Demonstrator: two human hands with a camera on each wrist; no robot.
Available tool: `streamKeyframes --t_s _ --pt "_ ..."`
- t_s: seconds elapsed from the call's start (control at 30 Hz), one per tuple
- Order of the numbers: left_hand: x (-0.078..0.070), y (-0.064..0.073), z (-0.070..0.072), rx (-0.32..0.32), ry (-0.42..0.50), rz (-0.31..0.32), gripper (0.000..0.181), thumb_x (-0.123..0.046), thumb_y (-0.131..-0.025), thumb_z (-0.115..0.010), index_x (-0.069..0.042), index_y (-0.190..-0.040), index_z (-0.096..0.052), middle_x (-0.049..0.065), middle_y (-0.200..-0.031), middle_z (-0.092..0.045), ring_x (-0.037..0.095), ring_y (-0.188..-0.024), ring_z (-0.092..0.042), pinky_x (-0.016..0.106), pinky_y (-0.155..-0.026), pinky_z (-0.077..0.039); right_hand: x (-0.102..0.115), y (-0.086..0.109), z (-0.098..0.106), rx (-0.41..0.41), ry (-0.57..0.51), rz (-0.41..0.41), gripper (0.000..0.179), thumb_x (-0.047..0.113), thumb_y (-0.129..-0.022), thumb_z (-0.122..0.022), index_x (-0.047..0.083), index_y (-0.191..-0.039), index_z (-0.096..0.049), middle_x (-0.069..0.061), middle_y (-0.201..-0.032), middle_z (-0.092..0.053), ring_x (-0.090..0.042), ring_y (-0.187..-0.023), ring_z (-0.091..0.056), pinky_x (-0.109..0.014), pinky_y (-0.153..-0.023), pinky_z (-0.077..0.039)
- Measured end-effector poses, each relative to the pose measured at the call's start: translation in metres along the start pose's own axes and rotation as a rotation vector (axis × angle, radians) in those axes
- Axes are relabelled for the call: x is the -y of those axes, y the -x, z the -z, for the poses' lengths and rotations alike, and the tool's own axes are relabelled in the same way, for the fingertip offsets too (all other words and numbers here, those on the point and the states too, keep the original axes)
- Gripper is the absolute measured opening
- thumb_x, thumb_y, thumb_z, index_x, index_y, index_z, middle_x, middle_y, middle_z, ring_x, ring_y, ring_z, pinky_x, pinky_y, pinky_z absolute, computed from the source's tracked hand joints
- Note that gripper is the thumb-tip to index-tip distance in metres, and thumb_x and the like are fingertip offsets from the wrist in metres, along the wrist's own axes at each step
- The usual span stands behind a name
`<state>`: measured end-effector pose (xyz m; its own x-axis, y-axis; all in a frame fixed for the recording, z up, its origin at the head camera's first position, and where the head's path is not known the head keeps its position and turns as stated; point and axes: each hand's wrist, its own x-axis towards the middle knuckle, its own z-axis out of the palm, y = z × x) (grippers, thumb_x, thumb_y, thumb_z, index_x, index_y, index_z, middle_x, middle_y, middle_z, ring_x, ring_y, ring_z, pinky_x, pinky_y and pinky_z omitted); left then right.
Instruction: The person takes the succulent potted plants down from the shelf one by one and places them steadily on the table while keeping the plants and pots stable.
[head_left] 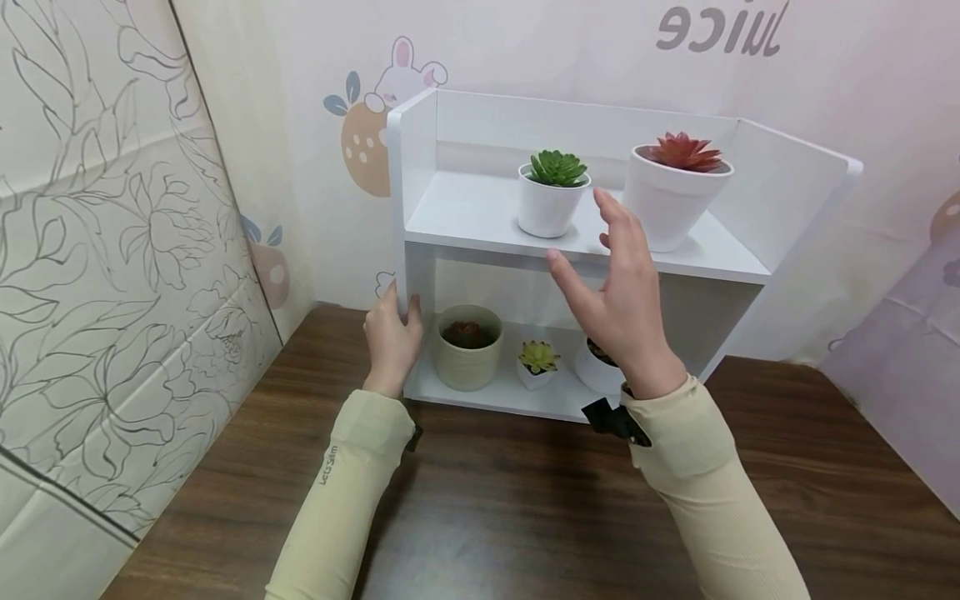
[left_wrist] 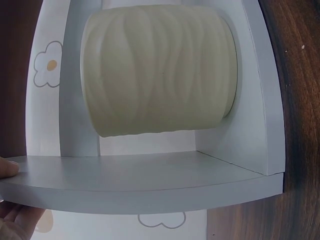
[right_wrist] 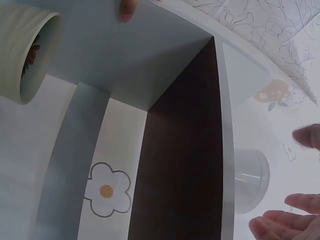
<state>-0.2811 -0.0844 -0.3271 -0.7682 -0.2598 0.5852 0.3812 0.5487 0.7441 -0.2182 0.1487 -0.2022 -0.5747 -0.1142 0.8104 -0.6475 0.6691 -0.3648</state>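
The smooth white two-tier shelf (head_left: 472,204), its top corners rounded, stands near the tabletop's (head_left: 487,508) back edge. The left hand (head_left: 393,337) pinches its left side panel; the right hand (head_left: 626,296), thumb and fingers spread, partly hides a lower white pot (head_left: 595,377). The wavy-ridged cream pot (head_left: 468,368) is cut off in the right wrist view.

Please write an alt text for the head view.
A person's left hand grips the side of a white two-level shelf; the right hand hovers before a green succulent and a red succulent on top. Three pots stand below.
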Motion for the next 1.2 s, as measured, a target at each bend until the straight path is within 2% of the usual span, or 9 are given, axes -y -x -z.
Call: streamKeyframes --t_s 0.17,0.4,1.2 --pt "0.000 0.000 0.000 -0.004 -0.002 0.001 0.030 -0.009 -0.096 -0.053 0.002 -0.124 -0.058 0.025 -0.119 -0.064 0.040 -0.110 -0.062 0.052 -0.089 -0.052 0.000 -0.003 -0.002 0.002 -0.018 -0.029 0.079 0.024 -0.081 -0.075 0.003 -0.146 -0.035 -0.014 -0.147 -0.041 -0.023 -0.134 -0.039 -0.046 -0.107 -0.040" --pt "-0.001 0.000 0.000 0.007 -0.004 0.017 0.032 -0.009 -0.096 -0.053 0.002 -0.126 -0.057 0.024 -0.122 -0.063 0.039 -0.112 -0.061 0.052 -0.091 -0.052 -0.001 -0.007 -0.005 0.008 -0.005 -0.058 0.082 0.025 -0.081 -0.076 0.004 -0.147 -0.033 -0.016 -0.146 -0.041 -0.026 -0.134 -0.039 -0.045 -0.107 -0.040" --pt "0.000 0.000 0.000 0.010 0.001 0.028 0.030 -0.010 -0.097 -0.053 0.000 -0.125 -0.057 0.023 -0.122 -0.063 0.039 -0.112 -0.061 0.052 -0.090 -0.052 -0.009 -0.015 -0.010 0.030 -0.049 -0.152 0.082 0.030 -0.084 -0.074 0.005 -0.148 -0.030 -0.015 -0.148 -0.037 -0.028 -0.133 -0.041 -0.043 -0.106 -0.041"
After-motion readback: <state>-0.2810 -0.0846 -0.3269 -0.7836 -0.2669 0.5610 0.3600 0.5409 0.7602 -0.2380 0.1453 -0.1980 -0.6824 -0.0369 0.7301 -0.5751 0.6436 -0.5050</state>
